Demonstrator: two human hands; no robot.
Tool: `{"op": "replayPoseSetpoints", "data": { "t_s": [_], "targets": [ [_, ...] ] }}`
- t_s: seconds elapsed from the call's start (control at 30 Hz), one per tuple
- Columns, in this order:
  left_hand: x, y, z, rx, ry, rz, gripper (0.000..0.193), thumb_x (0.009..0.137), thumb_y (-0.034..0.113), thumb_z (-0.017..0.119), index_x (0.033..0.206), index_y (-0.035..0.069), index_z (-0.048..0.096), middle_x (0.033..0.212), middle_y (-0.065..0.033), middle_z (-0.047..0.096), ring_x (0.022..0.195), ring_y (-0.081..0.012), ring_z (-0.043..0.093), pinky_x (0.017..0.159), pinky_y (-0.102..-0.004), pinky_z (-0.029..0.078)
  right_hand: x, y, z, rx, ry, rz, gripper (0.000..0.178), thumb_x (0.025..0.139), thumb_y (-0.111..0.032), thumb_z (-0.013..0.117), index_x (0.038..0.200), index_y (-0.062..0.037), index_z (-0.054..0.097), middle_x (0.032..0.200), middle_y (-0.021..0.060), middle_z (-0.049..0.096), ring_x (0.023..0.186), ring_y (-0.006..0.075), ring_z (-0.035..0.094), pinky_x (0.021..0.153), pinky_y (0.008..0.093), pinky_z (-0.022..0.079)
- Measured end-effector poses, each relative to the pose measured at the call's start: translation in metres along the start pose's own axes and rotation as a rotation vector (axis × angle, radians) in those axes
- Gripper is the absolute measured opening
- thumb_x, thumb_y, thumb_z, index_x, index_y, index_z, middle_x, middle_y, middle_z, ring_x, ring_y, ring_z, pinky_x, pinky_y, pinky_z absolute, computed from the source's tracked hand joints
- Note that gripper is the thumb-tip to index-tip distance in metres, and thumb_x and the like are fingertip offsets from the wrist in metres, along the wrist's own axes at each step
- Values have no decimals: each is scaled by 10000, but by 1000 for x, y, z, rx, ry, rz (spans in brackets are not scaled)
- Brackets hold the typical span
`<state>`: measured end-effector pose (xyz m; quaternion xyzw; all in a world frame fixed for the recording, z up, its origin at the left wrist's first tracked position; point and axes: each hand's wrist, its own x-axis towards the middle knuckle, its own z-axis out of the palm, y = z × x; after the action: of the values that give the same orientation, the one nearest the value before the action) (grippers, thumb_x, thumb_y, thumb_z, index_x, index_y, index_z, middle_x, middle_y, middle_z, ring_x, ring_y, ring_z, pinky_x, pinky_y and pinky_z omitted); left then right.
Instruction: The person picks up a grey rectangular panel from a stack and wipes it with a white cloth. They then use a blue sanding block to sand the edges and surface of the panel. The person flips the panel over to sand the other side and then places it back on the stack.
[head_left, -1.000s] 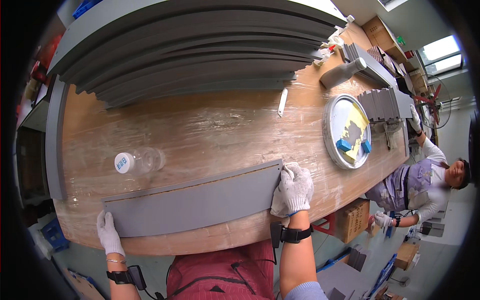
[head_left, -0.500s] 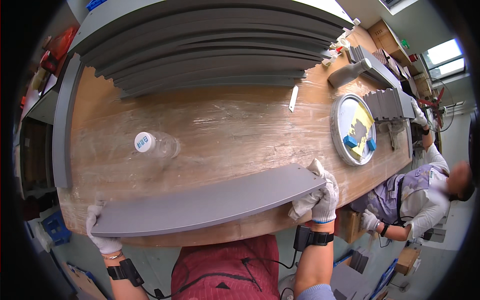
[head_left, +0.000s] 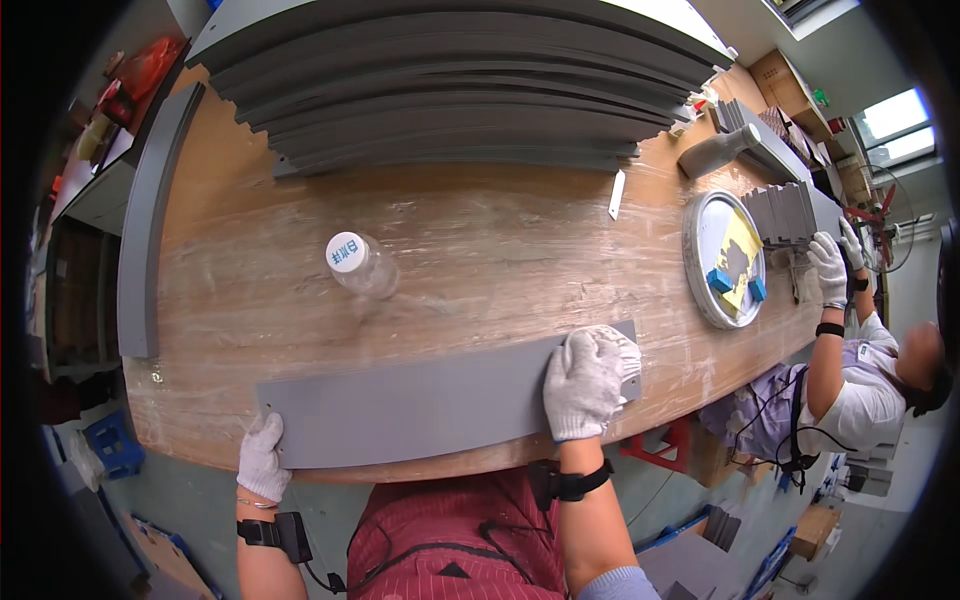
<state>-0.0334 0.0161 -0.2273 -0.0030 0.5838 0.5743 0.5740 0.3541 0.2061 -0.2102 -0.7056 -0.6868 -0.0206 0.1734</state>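
A long flat grey panel [head_left: 430, 405] lies along the front edge of the table, its broad face up. My left hand [head_left: 263, 458], in a white knit glove, grips the panel's left end, thumb on top and fingers hidden at the edge. Near the right end, my gloved right hand [head_left: 583, 385] presses on the panel's face, closed on a bunched white cloth [head_left: 628, 365] that shows only in part. Beyond the panel is a clear bottle with a white cap [head_left: 365, 265].
A tall stack of grey panels [head_left: 460, 100] fills the far side. Another long panel [head_left: 155, 220] lines the left edge. Rightward are a round lid [head_left: 697, 262] with blue blocks, a grey bottle [head_left: 715, 152], a white strip [head_left: 617, 195] and a co-worker [head_left: 840, 370] beside smaller panels [head_left: 785, 212].
The panel has come down flat against the table, its left end shifting right. My right hand has moved from the panel's right end onto its face. The co-worker's lower hand has risen to the small panels.
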Motion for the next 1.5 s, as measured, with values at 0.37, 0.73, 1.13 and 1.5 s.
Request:
{"op": "replayPoseSetpoints", "data": {
  "t_s": [0.37,0.73,1.13,1.5],
  "targets": [
    [3,-16,-14,55,33,58,411,1031,122,546,1413,-19,486,1228,-108,654,1076,-204,672,929,-356,569,-68,-70,-8,486,-375,-472,292,725,-76,728,1011,-137,749,854,85,642,805,301,646,622,437,529],
    [2,-5,11,173,75,73,365,993,168,618,1311,-11,598,1143,-74,684,1013,-165,661,890,-317,548,-85,-178,8,385,-503,-556,207,834,-188,630,1022,-122,685,1011,135,670,927,321,668,853,482,529],
    [1,-14,2,-129,58,6,792,1050,640,338,1421,-40,503,1397,-138,583,1276,-229,548,1097,-382,435,-8,-34,-2,-7,-14,-226,267,824,-47,708,1089,-26,683,1255,170,637,1285,378,493,1127,505,363],
    [8,-7,-11,-312,-225,-117,1126,924,842,290,1501,-125,322,1495,-226,482,1385,-329,486,1161,-426,392,-120,-177,-12,492,-524,-951,312,672,-159,772,976,-227,751,867,8,599,838,248,653,778,488,555]
  ]
}}
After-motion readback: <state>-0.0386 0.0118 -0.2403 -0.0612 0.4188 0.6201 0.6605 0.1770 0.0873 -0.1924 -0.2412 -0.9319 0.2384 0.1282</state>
